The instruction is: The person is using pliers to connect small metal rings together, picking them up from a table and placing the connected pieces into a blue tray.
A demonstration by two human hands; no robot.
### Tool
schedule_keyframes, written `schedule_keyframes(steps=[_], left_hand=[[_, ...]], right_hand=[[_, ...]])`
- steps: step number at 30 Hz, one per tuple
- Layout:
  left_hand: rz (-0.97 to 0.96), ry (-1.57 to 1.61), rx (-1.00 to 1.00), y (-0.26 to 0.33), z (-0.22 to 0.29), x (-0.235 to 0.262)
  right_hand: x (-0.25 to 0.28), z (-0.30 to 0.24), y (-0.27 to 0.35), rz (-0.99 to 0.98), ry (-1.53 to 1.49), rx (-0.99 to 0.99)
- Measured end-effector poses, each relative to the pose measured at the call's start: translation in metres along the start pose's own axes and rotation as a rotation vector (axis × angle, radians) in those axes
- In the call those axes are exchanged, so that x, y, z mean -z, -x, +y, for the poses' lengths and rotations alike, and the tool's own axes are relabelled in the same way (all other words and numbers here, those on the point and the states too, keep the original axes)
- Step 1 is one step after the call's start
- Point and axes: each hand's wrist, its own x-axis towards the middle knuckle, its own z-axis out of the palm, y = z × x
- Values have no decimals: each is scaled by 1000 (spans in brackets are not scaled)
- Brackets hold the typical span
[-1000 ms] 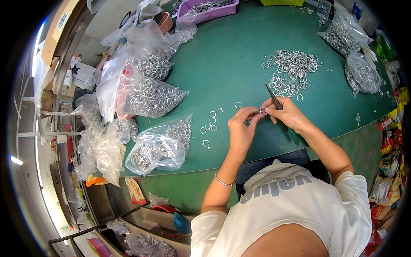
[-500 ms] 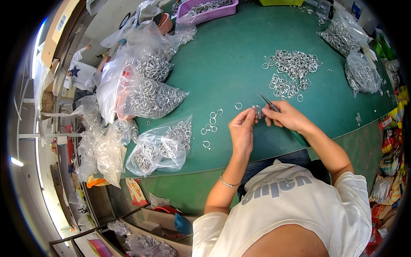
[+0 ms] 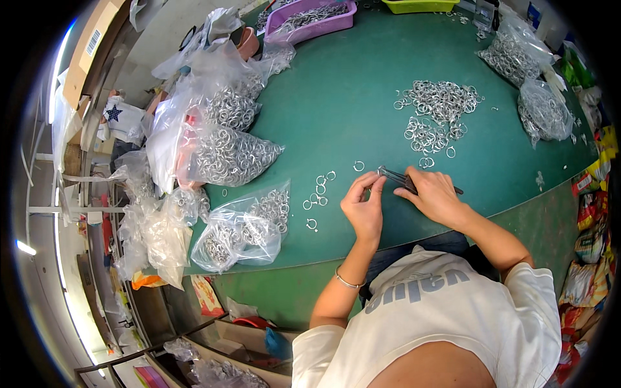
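Observation:
My left hand (image 3: 363,208) is closed in a pinch, with a small silver metal ring (image 3: 381,171) at its fingertips. In my right hand (image 3: 435,195) is a pair of dark tweezers (image 3: 396,176), its tips pointing left and meeting the ring. Fingers hide part of the ring, so its exact shape is hard to make out. Left of my left hand, several loose silver rings (image 3: 321,189) lie on the green table (image 3: 343,110). Beyond my right hand is a heap of similar rings (image 3: 443,100), with a smaller cluster (image 3: 430,132) on its near side.
Clear plastic bags full of rings (image 3: 236,155) crowd the table's left side, one bag (image 3: 242,229) near the front edge. More bags (image 3: 545,110) stand at the right. A purple basket (image 3: 310,29) and a yellow-green tray (image 3: 420,6) sit at the far edge.
The tweezers have turned in my right hand, from pointing up and away to pointing left at the ring. My left hand has shifted slightly left and nearer.

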Motion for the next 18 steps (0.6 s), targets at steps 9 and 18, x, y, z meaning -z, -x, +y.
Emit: schedule_keyframes(steps=[9,18], left_hand=[[-238,-339,-302,2,8,-3],[-313,226,241,10,-9,-3]], right_hand=[[0,11,-1,-4,-2,89],[-25,28,3,290,2,212]])
